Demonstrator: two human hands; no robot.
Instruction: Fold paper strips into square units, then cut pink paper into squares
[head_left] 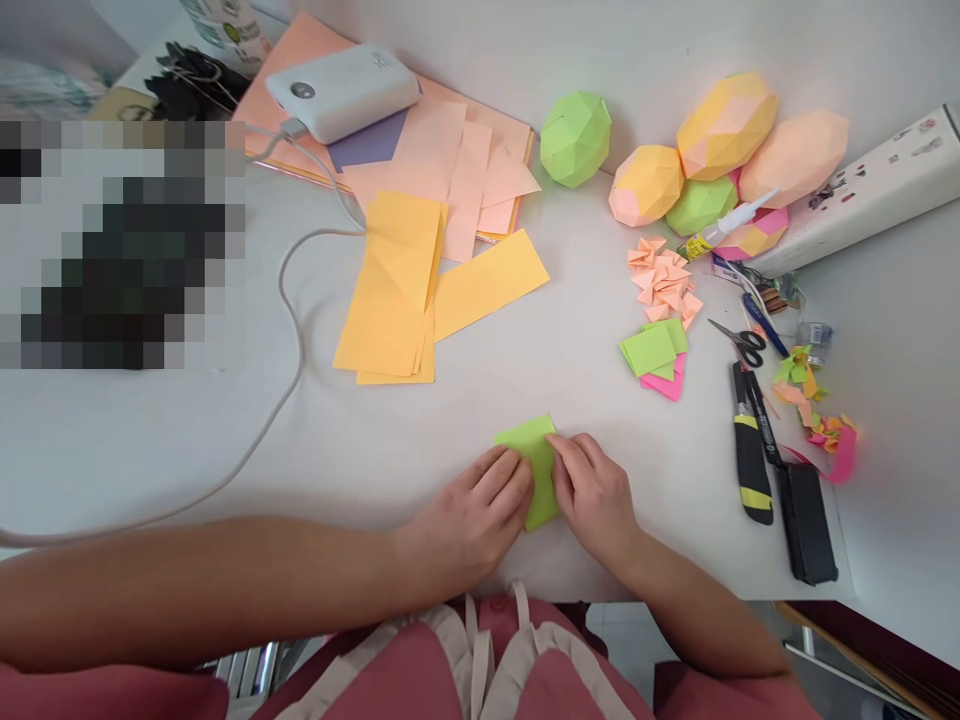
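Note:
A small light-green sheet of paper [541,470] lies on the table near its front edge, between my two hands. My left hand [480,505] rests over the paper's left side, its fingers together and curled, pressing the sheet down. At the right edge, my right hand [596,495] has its thumb and index finger closed on the paper near the upper corner. The undersides of my fingertips are hidden. To the right lies a little stack of green and pink paper pieces [651,352], below a pile of folded peach paper bits [664,283].
Yellow paper strips [394,290] and a white power bank [345,90] on peach sheets lie further back. Several faceted paper balls [576,138] stand along the wall. Scissors [742,342], a cutter [752,470] and a black case [806,520] lie right. A cable [300,345] crosses the left.

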